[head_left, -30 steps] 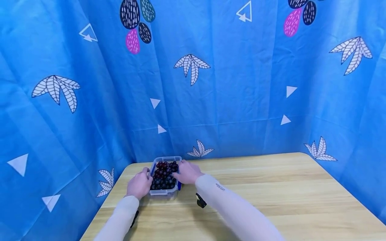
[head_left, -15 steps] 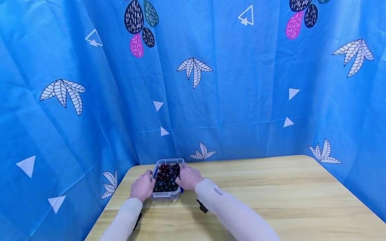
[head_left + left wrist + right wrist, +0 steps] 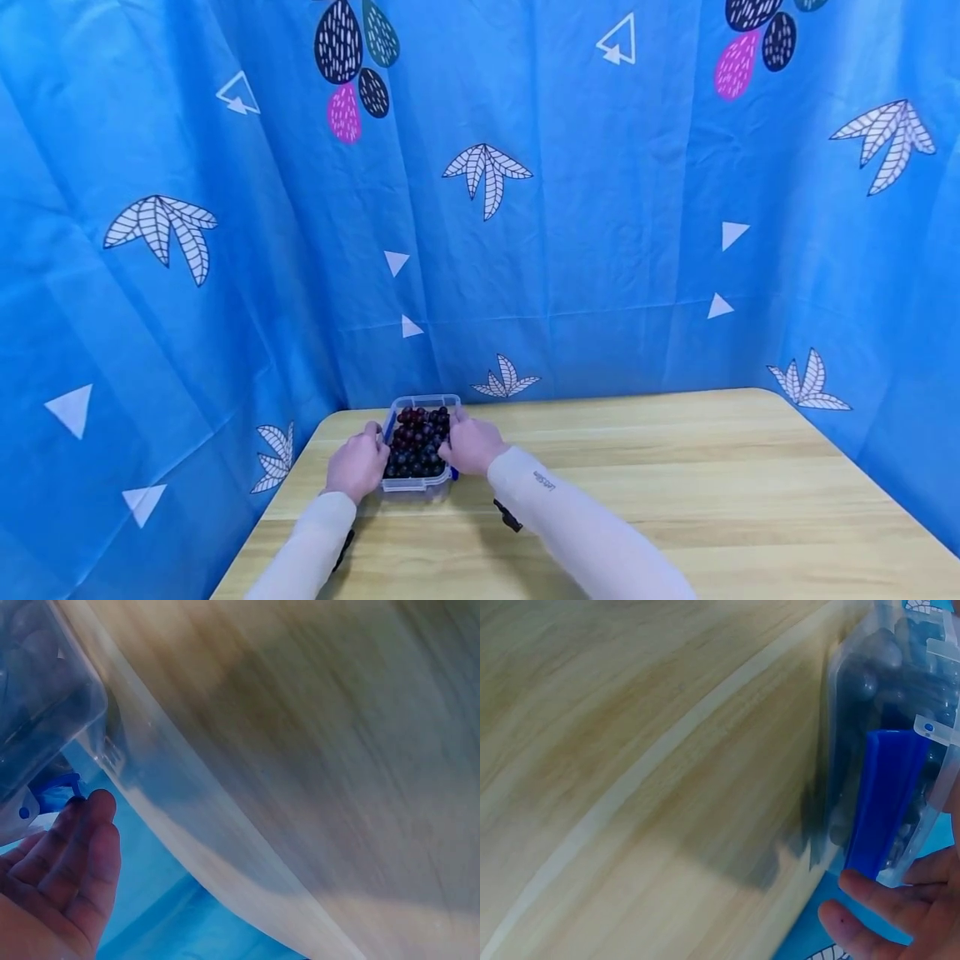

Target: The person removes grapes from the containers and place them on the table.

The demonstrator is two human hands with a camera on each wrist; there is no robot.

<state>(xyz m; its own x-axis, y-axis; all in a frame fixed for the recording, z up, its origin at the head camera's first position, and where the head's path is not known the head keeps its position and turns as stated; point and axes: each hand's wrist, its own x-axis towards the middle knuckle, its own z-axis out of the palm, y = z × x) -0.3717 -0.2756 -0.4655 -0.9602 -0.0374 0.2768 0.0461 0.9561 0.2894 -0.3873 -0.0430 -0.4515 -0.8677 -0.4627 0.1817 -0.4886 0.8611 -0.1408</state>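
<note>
A clear plastic food container (image 3: pixel 414 484) with blue side clips stands at the far left of the table, full of dark red and black grapes (image 3: pixel 417 442). My left hand (image 3: pixel 357 463) grips its left side; in the left wrist view the fingertips of that left hand (image 3: pixel 71 870) touch a blue clip (image 3: pixel 58 795). On the opposite side my right hand (image 3: pixel 472 444) holds the rim, thumb towards the grapes. The right wrist view shows the right hand (image 3: pixel 922 904) with a finger at the lower end of another blue clip (image 3: pixel 887 799), which hangs down. No lid shows on the container.
The container rests on a light wooden table (image 3: pixel 675 475), close to its back left corner. Behind and beside the table hangs a blue patterned curtain (image 3: pixel 600 250). Both forearms wear white sleeves (image 3: pixel 577 517), with dark bands at the wrists.
The whole head view has shifted slightly right and down. Both hands stay at the container's sides, and the grapes keep their place inside it.
</note>
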